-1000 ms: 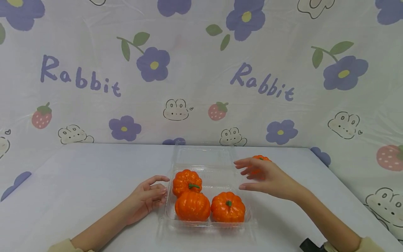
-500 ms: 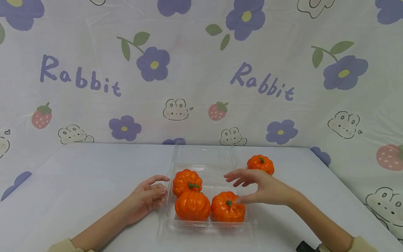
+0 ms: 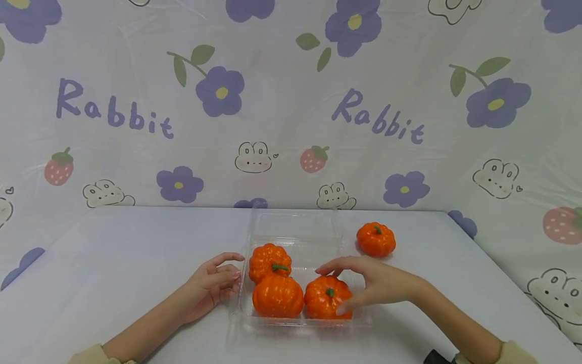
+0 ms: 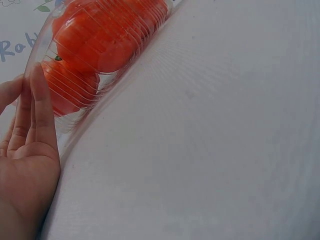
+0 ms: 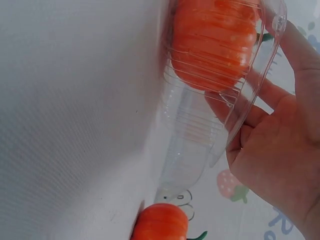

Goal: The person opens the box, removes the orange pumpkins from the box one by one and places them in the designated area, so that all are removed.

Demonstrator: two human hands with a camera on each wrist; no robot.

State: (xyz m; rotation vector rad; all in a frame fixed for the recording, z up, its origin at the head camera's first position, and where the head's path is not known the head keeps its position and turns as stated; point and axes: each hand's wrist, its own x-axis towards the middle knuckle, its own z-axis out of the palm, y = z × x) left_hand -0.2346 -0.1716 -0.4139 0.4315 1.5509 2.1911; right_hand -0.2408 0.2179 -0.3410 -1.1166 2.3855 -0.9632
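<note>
Has a clear plastic box (image 3: 311, 253) set on a white table (image 3: 136, 253), with its lid (image 3: 295, 222) laid back open behind it. Reaches the right hand (image 3: 376, 279) over the right wall of the box to the front-right pumpkin (image 3: 323, 298) inside. Parts thumb and fingers widely there, with the thumb at the pumpkin's near right side and the forefinger arched over its far side. Cannot tell whether gripping that pumpkin or merely bracketing it. Rests the left hand (image 3: 212, 286) beside the box's left wall, with loosely bent fingers at the plastic, gripping nothing. Shows two more orange pumpkins in the box's left half: a back-left pumpkin (image 3: 268, 259) with a green stem turned toward the front, and a front-left pumpkin (image 3: 278, 298) overlapping it in the head view. Shows a loose pumpkin (image 3: 376, 240) outside on the table, behind and right of the box, stem up. Shows, behind the box, a white cloth (image 3: 282, 101) printed with purple flowers, strawberries and rabbits.
</note>
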